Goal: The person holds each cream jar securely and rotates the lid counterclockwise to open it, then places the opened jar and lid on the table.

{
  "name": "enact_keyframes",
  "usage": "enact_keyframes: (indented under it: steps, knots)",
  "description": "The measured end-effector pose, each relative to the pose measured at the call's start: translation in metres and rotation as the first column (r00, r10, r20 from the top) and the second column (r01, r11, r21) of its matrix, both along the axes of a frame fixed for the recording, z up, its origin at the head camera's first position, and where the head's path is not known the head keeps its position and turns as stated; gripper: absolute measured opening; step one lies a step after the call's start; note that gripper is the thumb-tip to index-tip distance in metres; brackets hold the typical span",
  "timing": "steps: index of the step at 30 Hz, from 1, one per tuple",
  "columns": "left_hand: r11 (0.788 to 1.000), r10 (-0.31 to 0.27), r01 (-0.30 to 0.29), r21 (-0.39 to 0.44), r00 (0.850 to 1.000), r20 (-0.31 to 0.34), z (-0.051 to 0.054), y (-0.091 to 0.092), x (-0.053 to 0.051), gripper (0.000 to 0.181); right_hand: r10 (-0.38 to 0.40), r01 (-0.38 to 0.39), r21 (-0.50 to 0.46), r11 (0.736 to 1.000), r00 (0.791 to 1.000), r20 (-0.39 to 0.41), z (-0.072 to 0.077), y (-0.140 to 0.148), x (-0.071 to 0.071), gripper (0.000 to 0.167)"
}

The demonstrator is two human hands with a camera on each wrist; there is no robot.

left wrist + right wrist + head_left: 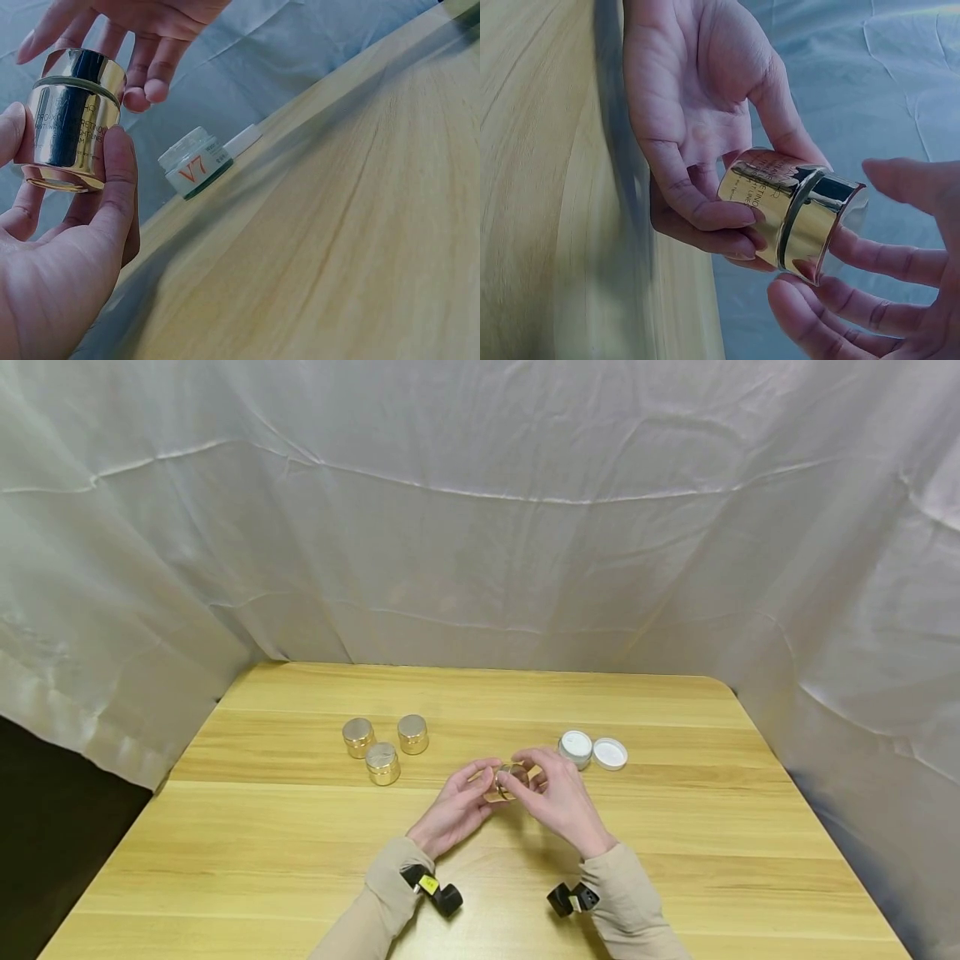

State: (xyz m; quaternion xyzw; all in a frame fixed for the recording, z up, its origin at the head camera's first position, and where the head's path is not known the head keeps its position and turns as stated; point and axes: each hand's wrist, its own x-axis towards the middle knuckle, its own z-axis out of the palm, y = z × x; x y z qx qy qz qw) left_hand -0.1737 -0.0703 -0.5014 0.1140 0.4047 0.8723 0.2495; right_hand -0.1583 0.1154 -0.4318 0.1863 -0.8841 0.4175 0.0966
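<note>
My left hand (456, 814) grips a shiny gold cosmetic jar (769, 206) by its body, fingers and thumb wrapped around it. Its gold lid (88, 66) sits on top, with a thin gap line below it. The jar is tilted in the right wrist view, and small dark print marks its side. Around the lid, my right hand (900, 281) has its fingers spread and loosely bent; one fingertip appears to touch the lid's edge, and the thumb stands apart. In the head view the right hand (558, 797) partly covers the jar.
Several gold jars stand left on the wooden table: one jar (358, 737), another jar (383, 763) and a third jar (412, 734). Beyond my right hand is a white jar (193, 169) marked V7, its white lid (610, 753) lying beside it. Grey curtain (480, 527) hangs behind.
</note>
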Motion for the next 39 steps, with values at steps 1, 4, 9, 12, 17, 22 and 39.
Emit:
enact_keyframes:
  steps: [1,4,9,12,17,22,39]
  knots:
    - [1.000,0.001,-0.001,-0.001,1.000,0.001,0.000,0.000,0.000,0.020,0.005,-0.005,0.004,1.000,1.000,-0.011,0.000,0.000,0.000,0.029]
    - [1.000,0.003,-0.003,-0.003,1.000,0.002,0.000,0.000,0.000,0.019,0.033,-0.033,0.002,0.999,0.999,-0.033,0.000,0.000,0.000,0.026]
    - [1.000,0.003,-0.003,-0.007,1.000,0.000,0.000,0.000,0.000,0.019,0.066,-0.066,0.009,0.998,0.997,-0.039,0.000,0.001,0.000,0.027]
    - [1.000,0.005,-0.005,-0.004,1.000,-0.003,0.000,0.001,0.000,0.019,0.061,-0.060,0.035,0.998,0.998,-0.033,0.000,0.001,0.001,0.031]
    - [1.000,0.010,-0.010,-0.005,1.000,0.000,0.000,0.001,0.000,0.019,0.031,-0.030,0.054,0.998,0.999,-0.018,0.000,0.000,0.001,0.037]
    - [1.000,0.007,-0.007,-0.011,1.000,0.005,0.000,0.001,0.000,0.020,0.056,-0.054,0.052,0.997,0.998,-0.042,0.001,0.001,0.001,0.032]
    - [1.000,0.014,-0.012,-0.027,0.999,0.050,0.001,0.000,0.000,0.028,0.191,-0.192,0.061,0.980,0.981,0.023,0.002,0.016,-0.005,0.042]
